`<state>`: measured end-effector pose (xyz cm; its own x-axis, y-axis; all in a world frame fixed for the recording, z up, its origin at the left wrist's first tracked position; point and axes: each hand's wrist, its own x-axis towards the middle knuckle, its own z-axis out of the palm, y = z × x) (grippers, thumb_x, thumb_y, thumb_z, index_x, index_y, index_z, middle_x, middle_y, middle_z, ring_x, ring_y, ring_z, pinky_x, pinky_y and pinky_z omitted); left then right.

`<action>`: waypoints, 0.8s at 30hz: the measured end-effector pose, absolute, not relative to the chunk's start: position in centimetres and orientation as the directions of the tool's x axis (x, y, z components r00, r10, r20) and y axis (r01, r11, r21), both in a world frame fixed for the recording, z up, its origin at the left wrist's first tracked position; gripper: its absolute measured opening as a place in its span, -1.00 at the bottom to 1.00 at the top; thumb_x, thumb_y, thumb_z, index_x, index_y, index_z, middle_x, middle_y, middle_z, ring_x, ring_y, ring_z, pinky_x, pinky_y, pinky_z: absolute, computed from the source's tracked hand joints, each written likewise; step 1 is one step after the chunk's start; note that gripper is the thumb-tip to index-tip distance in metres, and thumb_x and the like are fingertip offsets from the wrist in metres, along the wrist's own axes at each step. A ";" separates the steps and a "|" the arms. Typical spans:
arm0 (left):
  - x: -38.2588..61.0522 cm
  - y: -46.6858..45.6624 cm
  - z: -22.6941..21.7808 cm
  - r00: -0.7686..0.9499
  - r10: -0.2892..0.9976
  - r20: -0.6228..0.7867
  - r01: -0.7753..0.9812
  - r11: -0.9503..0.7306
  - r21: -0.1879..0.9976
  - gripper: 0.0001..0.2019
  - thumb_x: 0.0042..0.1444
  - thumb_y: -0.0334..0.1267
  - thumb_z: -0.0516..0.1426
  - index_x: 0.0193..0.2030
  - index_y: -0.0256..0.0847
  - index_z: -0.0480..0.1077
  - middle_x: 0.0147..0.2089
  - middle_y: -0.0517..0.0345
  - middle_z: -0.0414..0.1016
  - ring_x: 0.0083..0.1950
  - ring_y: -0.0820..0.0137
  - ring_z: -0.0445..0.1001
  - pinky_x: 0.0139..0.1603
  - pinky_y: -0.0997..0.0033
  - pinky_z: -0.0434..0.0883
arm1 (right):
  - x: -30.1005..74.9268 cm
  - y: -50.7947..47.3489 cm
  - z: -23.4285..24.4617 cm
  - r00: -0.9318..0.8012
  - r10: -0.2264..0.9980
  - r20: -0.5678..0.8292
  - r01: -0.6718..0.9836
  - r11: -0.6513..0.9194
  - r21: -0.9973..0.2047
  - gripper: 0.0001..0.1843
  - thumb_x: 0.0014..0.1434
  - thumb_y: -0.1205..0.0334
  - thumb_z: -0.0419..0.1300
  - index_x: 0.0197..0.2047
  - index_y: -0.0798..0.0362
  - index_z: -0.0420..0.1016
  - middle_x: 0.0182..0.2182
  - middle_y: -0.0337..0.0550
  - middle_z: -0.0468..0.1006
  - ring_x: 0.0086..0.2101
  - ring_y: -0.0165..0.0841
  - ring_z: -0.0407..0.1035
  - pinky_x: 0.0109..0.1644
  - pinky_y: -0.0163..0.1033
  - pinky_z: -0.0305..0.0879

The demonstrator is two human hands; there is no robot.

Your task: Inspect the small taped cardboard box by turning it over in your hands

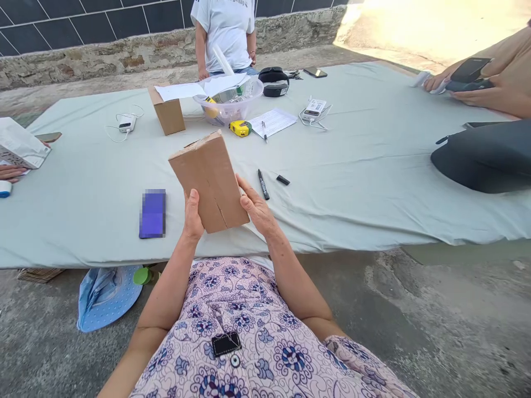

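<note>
Between my two hands I hold a brown cardboard box (209,182), tilted, above the near part of the table. My left hand (193,215) grips its left lower side, with the thumb on the face toward me. On the right lower edge, my right hand (255,207) has its thumb at the side and fingers behind the box. Right of the box, a black marker (263,184) lies uncapped beside its black cap (282,180). A blurred purple rectangular item (152,214) rests to the left of my left hand.
Farther back are another cardboard box (168,116), a clear plastic basin (232,110) of items, a yellow tape measure (240,128), and a paper with a pen (264,132). A black cap (485,157) lies at right. Other people are around the cloth-covered table (373,166).
</note>
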<state>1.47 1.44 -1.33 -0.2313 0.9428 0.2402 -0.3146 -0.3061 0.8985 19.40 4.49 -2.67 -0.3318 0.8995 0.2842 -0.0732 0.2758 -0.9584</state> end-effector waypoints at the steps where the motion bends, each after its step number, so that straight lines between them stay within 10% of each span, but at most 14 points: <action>1: 1.4 1.4 -1.2 -0.236 0.945 0.228 -0.348 -0.301 0.888 -0.27 0.16 0.44 0.16 0.23 -0.10 0.44 0.30 -0.14 0.53 0.45 0.04 0.41 0.39 -0.05 0.45 | 19.5 4.5 -2.9 -0.340 0.899 0.275 -0.060 0.271 -0.961 -0.12 0.20 -0.51 0.19 0.46 -0.29 0.34 0.55 -0.30 0.15 0.55 -0.13 -0.04 0.64 0.17 -0.16; 15: 0.1 1.3 0.0 -0.336 0.931 0.139 -0.517 -0.306 0.799 -0.29 0.07 0.44 0.24 0.17 -0.02 0.52 0.29 0.01 0.56 0.39 0.00 0.47 0.29 0.06 0.55 | 19.6 3.9 -4.4 -0.417 0.825 0.381 -0.039 0.403 -0.915 -0.20 0.26 -0.38 0.25 0.46 -0.27 0.37 0.56 -0.23 0.13 0.55 -0.06 -0.06 0.64 0.13 -0.12; 24: 0.9 1.3 -1.9 -0.338 0.931 0.140 -0.316 -0.253 0.914 -0.21 0.13 0.36 0.27 0.40 0.06 0.28 0.51 0.05 0.32 0.52 0.13 0.31 0.44 0.17 0.41 | 18.6 4.3 -6.1 -0.219 0.902 0.372 -0.093 0.360 -0.928 -0.20 0.30 -0.46 0.08 0.44 -0.21 0.38 0.50 -0.18 0.29 0.50 -0.09 0.09 0.61 0.16 0.00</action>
